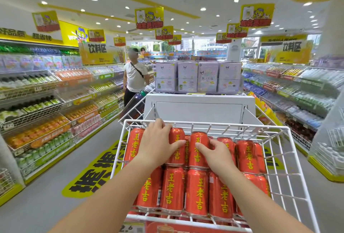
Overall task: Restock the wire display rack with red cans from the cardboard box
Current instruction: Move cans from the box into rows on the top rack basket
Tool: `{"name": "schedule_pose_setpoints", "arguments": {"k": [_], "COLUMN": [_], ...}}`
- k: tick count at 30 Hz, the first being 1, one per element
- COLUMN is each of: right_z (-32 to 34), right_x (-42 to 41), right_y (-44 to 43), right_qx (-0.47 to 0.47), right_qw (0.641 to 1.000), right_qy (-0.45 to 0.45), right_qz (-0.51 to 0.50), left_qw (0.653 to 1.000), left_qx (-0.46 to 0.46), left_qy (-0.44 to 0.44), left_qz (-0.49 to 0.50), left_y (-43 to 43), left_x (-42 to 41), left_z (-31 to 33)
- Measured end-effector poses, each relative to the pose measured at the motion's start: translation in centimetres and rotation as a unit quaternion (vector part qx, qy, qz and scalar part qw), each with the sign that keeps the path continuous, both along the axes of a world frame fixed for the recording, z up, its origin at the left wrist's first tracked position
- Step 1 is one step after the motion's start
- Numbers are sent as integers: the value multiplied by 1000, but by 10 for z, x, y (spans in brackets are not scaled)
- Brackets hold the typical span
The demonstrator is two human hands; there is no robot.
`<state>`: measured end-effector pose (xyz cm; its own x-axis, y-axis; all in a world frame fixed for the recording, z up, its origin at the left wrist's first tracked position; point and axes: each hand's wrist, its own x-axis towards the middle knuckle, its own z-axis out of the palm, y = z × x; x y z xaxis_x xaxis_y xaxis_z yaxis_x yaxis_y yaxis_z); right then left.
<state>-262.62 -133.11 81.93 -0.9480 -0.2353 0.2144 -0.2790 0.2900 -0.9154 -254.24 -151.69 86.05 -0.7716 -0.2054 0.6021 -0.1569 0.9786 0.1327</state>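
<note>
The white wire display rack (290,158) fills the lower middle of the view, and its basket holds two rows of red cans with yellow characters (197,191). Both my hands reach into the upper row. My left hand (158,145) covers a red can (176,150); its fingers curl over the can tops and its thumb stretches across the can's front. My right hand (216,154) grips the neighbouring red can (198,139), thumb on its front and fingers tucked down its right side. No cardboard box shows.
Behind the rack stands a white display stand (199,108) topped with lilac boxes (188,78). Drink shelves line the aisle on the left (46,102) and right (297,93). A person in a white shirt (135,78) stands by the left shelves with a cart.
</note>
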Motion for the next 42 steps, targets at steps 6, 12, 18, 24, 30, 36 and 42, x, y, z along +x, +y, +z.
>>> {"name": "schedule_pose_setpoints", "arguments": {"k": [6, 12, 18, 24, 30, 36, 42], "right_z": [2, -1, -1, 15, 28, 28, 8], "right_x": [5, 5, 5, 6, 33, 91, 163], "right_y": [3, 2, 2, 5, 15, 26, 53], "right_qx": [25, 32, 76, 191, 330, 464, 532], "right_qw": [998, 998, 995, 980, 937, 856, 814], "right_qy": [43, 35, 46, 62, 111, 222, 217], "right_qz": [-35, -35, -34, -14, -16, -55, -86], "left_qw": [1000, 999, 997, 984, 981, 975, 963], "left_qx": [15, -1, -20, -69, -90, -122, -160], "left_qy": [-10, -11, -39, -155, -171, -179, -193], "left_qz": [17, 30, 65, 59, 13, -47, -100], "left_y": [6, 7, 19, 25, 21, 13, 11], "left_x": [-6, -12, -8, 13, 48, 90, 141], "left_z": [-21, -35, -35, -18, -17, -19, -39]}}
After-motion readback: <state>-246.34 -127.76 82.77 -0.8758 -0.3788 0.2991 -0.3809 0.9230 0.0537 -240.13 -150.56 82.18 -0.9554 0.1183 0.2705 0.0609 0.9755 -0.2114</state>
